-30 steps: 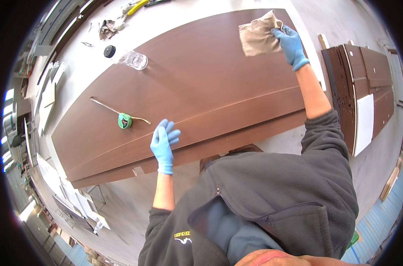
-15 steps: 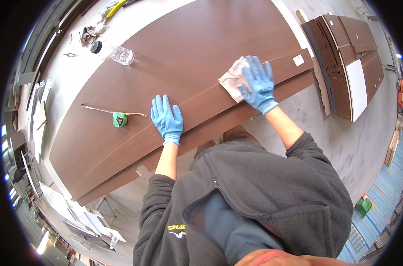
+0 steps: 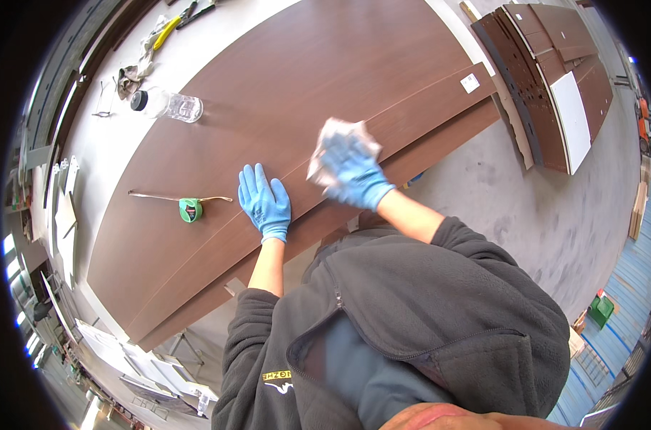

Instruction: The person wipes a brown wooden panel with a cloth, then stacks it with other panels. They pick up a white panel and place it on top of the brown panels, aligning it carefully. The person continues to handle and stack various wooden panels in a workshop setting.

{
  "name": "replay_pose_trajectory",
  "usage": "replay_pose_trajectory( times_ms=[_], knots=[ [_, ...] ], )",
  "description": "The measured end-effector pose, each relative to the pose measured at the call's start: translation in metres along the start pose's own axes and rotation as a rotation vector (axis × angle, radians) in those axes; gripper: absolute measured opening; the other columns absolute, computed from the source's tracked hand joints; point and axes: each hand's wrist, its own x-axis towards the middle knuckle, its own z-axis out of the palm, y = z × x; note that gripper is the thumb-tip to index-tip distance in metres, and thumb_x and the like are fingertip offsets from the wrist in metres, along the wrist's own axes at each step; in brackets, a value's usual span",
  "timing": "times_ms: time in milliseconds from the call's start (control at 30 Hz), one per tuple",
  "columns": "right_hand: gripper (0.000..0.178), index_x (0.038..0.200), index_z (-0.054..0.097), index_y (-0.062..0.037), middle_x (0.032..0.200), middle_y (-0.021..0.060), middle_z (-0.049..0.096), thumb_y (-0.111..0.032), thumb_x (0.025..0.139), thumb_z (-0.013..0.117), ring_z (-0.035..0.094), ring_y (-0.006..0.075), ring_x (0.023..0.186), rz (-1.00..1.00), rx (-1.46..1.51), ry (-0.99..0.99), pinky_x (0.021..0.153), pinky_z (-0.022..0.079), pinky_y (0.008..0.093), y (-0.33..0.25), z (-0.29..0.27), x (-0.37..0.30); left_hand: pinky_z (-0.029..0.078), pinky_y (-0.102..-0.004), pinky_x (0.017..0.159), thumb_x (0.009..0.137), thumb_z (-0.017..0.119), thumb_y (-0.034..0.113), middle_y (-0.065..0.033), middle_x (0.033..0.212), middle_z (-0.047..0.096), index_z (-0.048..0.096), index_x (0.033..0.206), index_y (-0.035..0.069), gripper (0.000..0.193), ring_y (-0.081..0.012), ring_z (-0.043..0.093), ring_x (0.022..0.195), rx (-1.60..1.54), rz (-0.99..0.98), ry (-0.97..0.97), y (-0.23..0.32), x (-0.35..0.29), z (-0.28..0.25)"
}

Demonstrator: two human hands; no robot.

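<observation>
The fingers of the left hand [image 3: 265,204] are straight and a little apart, with the palm down on the brown panel [image 3: 304,72]; it grips nothing. The right hand [image 3: 358,172] lies over a pale cloth [image 3: 342,127] near the panel's front edge. Its fingers are blurred, so I cannot tell if they pinch the cloth or only press it.

If grit is under the cloth, I think rubbing could scratch the brown surface. A wide sweep to the left could also push the tape measure [image 3: 190,210] or hit the clear bottle [image 3: 178,106].

The panel looks smooth, with a white label [image 3: 469,83] at its right end. White surface shows beyond it. On the right are stacked boards [image 3: 512,64], grey floor and a green bin [image 3: 601,308].
</observation>
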Motion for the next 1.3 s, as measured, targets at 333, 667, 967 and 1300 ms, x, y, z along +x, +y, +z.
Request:
replay_pose_trajectory(
  times_ms=[333,667,967,1300],
  knots=[
    [0.085,0.159,0.038,-0.0067,0.165,0.0255,0.035,-0.067,0.100,0.050,0.027,0.0439,0.158,0.753,-0.659,0.202,0.129,0.015,0.0631,0.264,-0.076,-0.021,0.032,-0.0523,0.124,0.103,0.056,0.028,-0.0227,0.161,0.051,0.059,0.150,0.003,0.054,-0.0409,0.045,0.151,0.067,0.009,0.006,0.006,0.003,0.001],
    [0.061,0.132,0.068,-0.0123,0.155,0.0171,0.054,-0.052,0.086,0.065,0.041,0.0387,0.150,0.020,0.021,0.016,0.128,0.024,0.0576,0.047,-0.035,0.010,0.031,-0.0531,0.124,0.103,0.054,0.026,-0.0241,0.161,0.051,0.057,0.152,0.002,0.055,-0.0426,0.045,0.151,0.051,0.034,-0.037,0.007,0.006,-0.001],
    [0.061,0.135,0.058,-0.0060,0.148,0.0216,0.053,-0.057,0.102,0.050,0.046,0.0377,0.141,0.607,-0.660,0.320,0.118,0.032,0.0547,0.413,-0.122,-0.031,0.030,-0.0544,0.125,0.105,0.051,0.028,-0.0242,0.161,0.050,0.055,0.154,0.002,0.056,-0.0435,0.044,0.151,0.061,0.023,-0.062,0.012,0.010,0.000],
    [0.035,0.110,0.067,-0.0104,0.120,0.0141,0.060,-0.037,0.087,0.063,0.055,0.0344,0.121,0.337,0.015,0.278,0.109,0.041,0.0544,0.176,-0.081,-0.029,0.031,-0.0560,0.124,0.106,0.048,0.029,-0.0243,0.160,0.051,0.056,0.153,0.002,0.055,-0.0446,0.044,0.150,0.051,0.030,-0.075,0.013,0.012,0.002]
  ],
)
